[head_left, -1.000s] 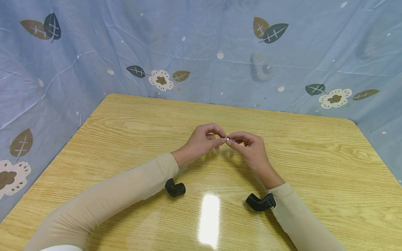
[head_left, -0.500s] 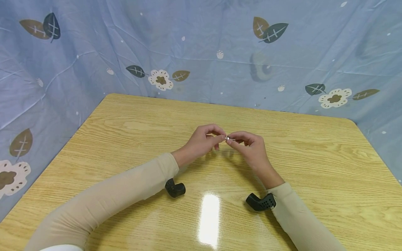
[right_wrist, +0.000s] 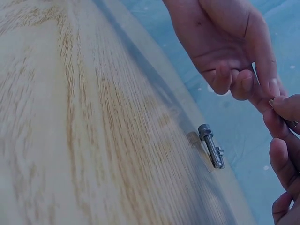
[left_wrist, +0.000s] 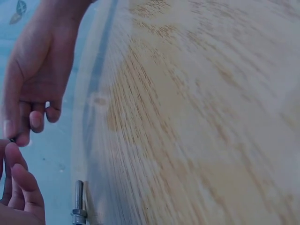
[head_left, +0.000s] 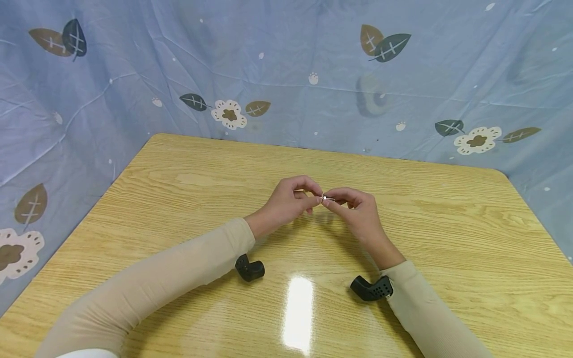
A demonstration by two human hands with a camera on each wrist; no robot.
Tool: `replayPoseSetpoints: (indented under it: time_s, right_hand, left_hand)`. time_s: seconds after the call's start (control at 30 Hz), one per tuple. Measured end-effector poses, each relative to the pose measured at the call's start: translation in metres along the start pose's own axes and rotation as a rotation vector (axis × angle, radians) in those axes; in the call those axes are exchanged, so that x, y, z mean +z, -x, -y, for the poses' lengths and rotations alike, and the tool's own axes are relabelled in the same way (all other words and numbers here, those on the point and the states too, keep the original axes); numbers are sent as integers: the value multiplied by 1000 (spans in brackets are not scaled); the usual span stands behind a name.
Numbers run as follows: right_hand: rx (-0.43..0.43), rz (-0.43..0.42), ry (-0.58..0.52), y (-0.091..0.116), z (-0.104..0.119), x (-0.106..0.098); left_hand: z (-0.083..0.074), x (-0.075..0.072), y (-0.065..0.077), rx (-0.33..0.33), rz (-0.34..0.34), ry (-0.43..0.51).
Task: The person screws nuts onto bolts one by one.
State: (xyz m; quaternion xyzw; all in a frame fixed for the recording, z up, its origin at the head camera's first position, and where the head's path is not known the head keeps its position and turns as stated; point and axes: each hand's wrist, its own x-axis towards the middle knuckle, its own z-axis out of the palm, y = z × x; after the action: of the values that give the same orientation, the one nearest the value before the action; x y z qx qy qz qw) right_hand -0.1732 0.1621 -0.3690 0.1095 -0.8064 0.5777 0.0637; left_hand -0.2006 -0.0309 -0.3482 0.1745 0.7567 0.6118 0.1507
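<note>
My left hand (head_left: 291, 198) and right hand (head_left: 355, 211) meet fingertip to fingertip above the wooden table. Thumb and fingers of both hands pinch a tiny metal part (right_wrist: 271, 101), mostly covered, its kind too small to tell. A silver bolt with a nut (left_wrist: 78, 201) lies on the table below the hands in the left wrist view. The right wrist view shows the same bolt (right_wrist: 212, 149) with a smaller nutted screw (right_wrist: 221, 151) beside it. In the head view a silver shaft with a nut (head_left: 325, 198) shows at the gap between fingertips; its depth is unclear.
The wood-grain table (head_left: 201, 164) runs back to a blue patterned cloth (head_left: 286, 64), which hangs behind it and at the left. Black wrist mounts (head_left: 249, 269) stick out from both beige sleeves. A bright glare strip lies near the front.
My left fingertips shift very slightly at the pinch and return. The right hand and both forearms stay in place.
</note>
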Motion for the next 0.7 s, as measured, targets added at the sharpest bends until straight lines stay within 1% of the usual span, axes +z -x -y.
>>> replayPoseSetpoints:
  time_s: [0.13, 0.27, 0.4, 0.53, 0.63, 0.7]
  right_hand:
    - [-6, 3, -7, 0, -1, 0]
    - [-11, 4, -12, 1, 0, 0]
    - [-10, -8, -2, 0, 0, 0]
    - [-9, -19, 8, 0, 0, 0]
    - [-11, -21, 9, -1, 0, 0]
    - [-12, -20, 10, -1, 0, 0]
  left_hand:
    - [0, 0, 1, 15, 3, -5]
    - [0, 0, 1, 10, 23, 4]
    - [0, 1, 0, -30, 31, 18]
    - [0, 1, -2, -75, 16, 15]
    - [-1, 2, -2, -82, 8, 8]
    - [0, 2, -2, -73, 2, 3]
